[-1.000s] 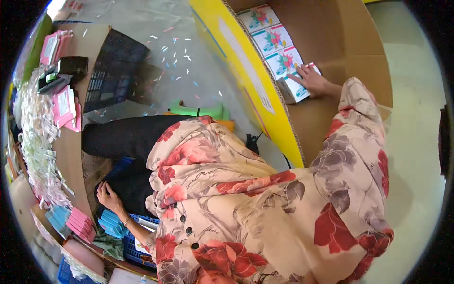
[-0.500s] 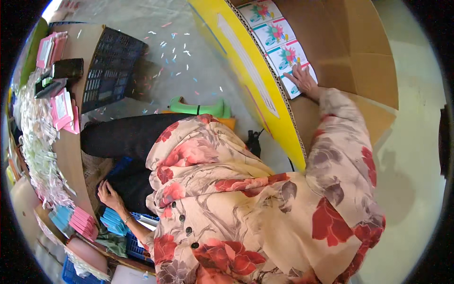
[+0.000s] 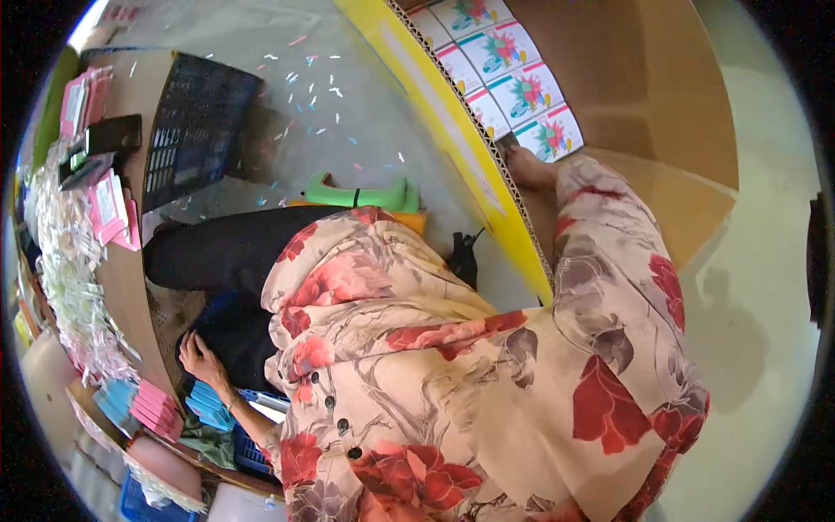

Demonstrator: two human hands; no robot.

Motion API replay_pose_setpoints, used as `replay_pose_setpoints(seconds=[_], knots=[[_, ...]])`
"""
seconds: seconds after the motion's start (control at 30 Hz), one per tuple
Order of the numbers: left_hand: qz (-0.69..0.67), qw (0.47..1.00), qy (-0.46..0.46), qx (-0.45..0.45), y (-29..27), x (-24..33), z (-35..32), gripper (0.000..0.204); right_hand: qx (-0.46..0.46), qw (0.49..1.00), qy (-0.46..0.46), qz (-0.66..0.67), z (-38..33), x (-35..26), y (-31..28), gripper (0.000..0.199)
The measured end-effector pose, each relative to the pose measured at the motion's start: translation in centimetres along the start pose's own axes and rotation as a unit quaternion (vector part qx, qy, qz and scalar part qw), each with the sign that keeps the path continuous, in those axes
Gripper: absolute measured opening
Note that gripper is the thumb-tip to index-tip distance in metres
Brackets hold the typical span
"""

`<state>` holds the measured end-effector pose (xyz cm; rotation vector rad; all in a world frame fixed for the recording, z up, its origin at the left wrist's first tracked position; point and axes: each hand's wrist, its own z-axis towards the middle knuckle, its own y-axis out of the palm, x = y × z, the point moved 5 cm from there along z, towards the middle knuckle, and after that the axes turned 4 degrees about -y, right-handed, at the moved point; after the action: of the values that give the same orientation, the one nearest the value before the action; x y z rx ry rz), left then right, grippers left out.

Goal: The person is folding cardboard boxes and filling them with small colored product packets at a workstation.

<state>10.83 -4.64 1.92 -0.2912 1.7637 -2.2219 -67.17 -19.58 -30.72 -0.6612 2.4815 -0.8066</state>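
Note:
My right hand is inside a large brown cardboard carton, beside the near end of the rows of white printed packs. These packs carry a red, green and blue picture and lie side by side along the carton's yellow-faced wall. The right fingers point toward that wall and are mostly hidden, so what they hold cannot be made out. My left hand rests on my black trousers near the table edge, its fingers loosely stretched out and holding nothing.
On the table at left lie a heap of pale paper strips, pink packs and a black box. Blue packs sit near my left forearm. A dark basket and a green stool-like piece stand beyond.
My right hand has moved left from on top of the packs to beside the yellow wall. A second row of packs now shows along that wall. The left hand stays put.

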Motion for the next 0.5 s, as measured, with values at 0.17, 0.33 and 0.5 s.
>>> replay_pose_setpoints(seconds=[0.17,0.33,0.5], knots=[[0.007,0.999,-0.043,0.016,-1.2,-0.8,-1.4,0.016,0.08,0.986,0.094,0.112,-1.5,2.5,-4.6,0.03],[-0.056,0.996,-0.029,0.066,-1.6,4.1,1.0,0.011,0.189,0.969,0.061,0.144,4.7,-1.5,-24.7,0.031],[-0.068,0.993,-0.093,0.033,-1.3,2.1,-1.0,0.011,0.247,0.937,0.121,0.214,-1.2,2.1,-31.0,0.032]])
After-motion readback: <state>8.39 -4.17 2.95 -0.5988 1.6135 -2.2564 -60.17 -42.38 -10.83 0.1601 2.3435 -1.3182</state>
